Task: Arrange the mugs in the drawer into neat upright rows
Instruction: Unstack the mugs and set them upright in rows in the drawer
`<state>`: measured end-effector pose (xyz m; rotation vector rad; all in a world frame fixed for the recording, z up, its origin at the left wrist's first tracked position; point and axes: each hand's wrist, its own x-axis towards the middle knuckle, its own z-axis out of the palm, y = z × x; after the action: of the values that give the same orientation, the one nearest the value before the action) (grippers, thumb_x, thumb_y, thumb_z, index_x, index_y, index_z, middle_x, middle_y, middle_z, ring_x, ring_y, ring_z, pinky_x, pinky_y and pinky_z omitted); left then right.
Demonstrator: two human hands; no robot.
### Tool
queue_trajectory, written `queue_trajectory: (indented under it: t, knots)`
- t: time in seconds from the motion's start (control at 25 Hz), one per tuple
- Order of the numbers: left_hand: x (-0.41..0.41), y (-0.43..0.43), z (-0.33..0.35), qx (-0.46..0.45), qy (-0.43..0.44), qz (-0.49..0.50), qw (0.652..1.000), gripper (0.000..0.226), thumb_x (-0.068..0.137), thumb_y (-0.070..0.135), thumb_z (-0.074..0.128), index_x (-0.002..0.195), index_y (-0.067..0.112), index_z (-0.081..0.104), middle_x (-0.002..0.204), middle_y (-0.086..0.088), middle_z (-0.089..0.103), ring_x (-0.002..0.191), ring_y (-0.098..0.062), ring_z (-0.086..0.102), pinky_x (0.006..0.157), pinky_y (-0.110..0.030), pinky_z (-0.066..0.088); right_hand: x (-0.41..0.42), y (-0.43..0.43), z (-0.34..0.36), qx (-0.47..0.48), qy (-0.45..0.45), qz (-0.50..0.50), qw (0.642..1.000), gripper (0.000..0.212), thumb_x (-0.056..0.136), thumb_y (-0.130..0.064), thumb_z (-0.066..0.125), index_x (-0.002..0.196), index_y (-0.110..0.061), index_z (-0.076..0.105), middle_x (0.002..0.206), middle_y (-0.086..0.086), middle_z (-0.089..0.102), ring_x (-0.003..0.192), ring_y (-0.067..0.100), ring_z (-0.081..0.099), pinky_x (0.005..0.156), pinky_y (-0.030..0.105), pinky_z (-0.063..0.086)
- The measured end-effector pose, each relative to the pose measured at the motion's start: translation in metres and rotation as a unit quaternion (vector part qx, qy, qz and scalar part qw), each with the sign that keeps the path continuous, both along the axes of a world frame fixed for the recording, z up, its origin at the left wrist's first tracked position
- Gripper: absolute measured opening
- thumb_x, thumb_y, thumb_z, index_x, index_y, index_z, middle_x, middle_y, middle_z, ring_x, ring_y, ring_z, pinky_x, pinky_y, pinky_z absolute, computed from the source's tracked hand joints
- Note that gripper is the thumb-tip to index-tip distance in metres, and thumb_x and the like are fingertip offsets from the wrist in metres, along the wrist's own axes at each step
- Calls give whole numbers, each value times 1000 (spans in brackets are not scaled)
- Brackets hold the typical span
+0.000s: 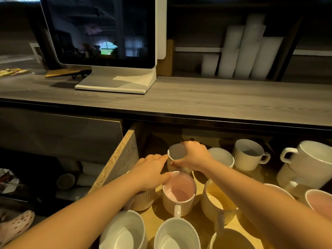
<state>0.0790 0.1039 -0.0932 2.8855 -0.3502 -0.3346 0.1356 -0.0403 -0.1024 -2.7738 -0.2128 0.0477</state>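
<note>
Straight-fingered and holding nothing, the left hand [150, 171] reaches into the drawer [116, 162]. Its fingertips [164, 156] touch the near-left side of a small white mug [177, 151], and its thumb side lies against the rim of the pink ribbed mug [178, 193] just in front. It seems to serve as a fence, steadying both mugs so that neither slides toward the chipboard side wall. A ribbed mug [142, 200] sits under its palm, mostly hidden.

Just to the right, the right hand [194, 157] does the real holding. It clasps the small white mug from above, thumb on the near rim and fingers curled over the far rim. That grip would suit turning or nudging the mug without hunting for a handle. The mug stands mouth up at the back of the drawer, directly behind the pink one, so a row running front to back is probably being formed there. Whether its base rests on the drawer floor is hidden.

Further right, a yellow-tinted mug [217, 200] stands near the pink one. A white ribbed mug [248, 153] has its handle pointing right. At the far right a stacked pair of larger mugs [309, 159] stands apart, and by my judgement these are not yet lined up.
</note>
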Motion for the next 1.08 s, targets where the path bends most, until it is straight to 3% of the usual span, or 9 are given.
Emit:
queue_trajectory:
  t: [0.24, 0.6, 0.76, 0.92, 1.08]
  knots:
    - [-4, -4, 13, -7, -12, 2, 1000, 63, 94, 46, 43, 147, 23, 20, 155, -1, 24, 142, -21, 21, 114, -41, 20, -10, -13, 15, 3, 17, 41, 999, 70, 82, -43, 64, 141, -17, 36, 142, 7, 45, 125, 24, 49, 94, 31, 47]
    - [-30, -46, 51, -45, -67, -117, 990, 62, 92, 46, 47, 146, 29, 21, 155, 6, 22, 141, -14, 20, 113, -34, 20, -66, -91, 77, -53, -19, 56, 997, 40, 88, -35, 58, 126, -21, 54, 124, 1, 61, 106, 18, 60, 88, 34, 54]
    - [-27, -87, 58, -101, -80, -155, 979, 62, 90, 47, 49, 144, 28, 26, 152, 5, 29, 137, -15, 29, 109, -33, 28, -83, -140, 97, -40, -11, 9, 999, 39, 88, -33, 59, 125, -21, 56, 121, 1, 64, 105, 18, 61, 88, 35, 54]
    - [-22, -140, 56, -138, -81, -192, 968, 62, 91, 43, 50, 145, 26, 25, 152, 1, 29, 137, -17, 29, 110, -36, 30, -89, -195, 107, -2, -11, -58, 998, 37, 88, -29, 60, 124, -18, 57, 120, 3, 64, 98, 15, 62, 82, 27, 52]
    - [-17, -192, 49, -136, -71, -219, 964, 66, 91, 41, 51, 146, 21, 22, 153, -3, 26, 139, -23, 25, 112, -42, 28, -93, -243, 104, 5, -45, -139, 989, 42, 87, -31, 61, 125, -14, 57, 124, 7, 62, 110, 23, 59, 91, 36, 50]
